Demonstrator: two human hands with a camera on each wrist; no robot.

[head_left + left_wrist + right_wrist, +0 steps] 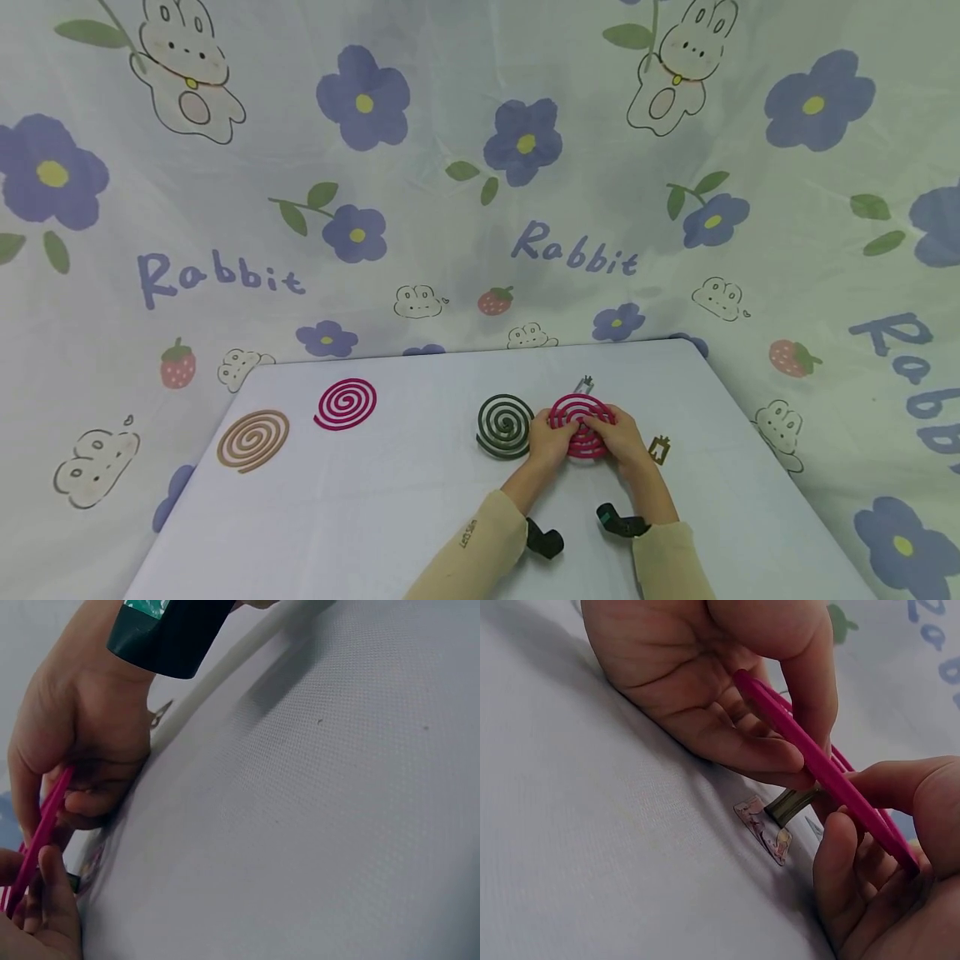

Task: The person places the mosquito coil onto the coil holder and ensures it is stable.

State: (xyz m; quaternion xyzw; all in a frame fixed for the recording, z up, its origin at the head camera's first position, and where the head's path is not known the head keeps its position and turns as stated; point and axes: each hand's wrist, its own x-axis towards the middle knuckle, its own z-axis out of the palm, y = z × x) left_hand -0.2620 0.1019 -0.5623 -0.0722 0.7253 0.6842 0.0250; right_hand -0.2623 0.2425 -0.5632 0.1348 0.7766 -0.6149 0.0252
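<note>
Both hands hold a pink spiral mosquito coil (582,402) between them, thumbs on its face. My left hand (550,436) grips its left side, and my right hand (617,435) grips the right side. Seen edge-on in the right wrist view, the coil (840,787) is tilted, with fingers bent round its edges. Under it, a shiny metal piece (761,829) lies by an olive strip (791,806) that runs behind the fingers. Beside my left hand, a dark green mosquito coil (504,427) lies flat. The middle of the pink coil is partly hidden by thumbs.
A silver coil stand (584,384) lies just behind the held coil, and a brass-coloured stand (660,450) to the right of my right hand. Far left on the white table (390,517) lie a tan coil (253,439) and another pink coil (346,404). A patterned cloth (450,225) hangs behind.
</note>
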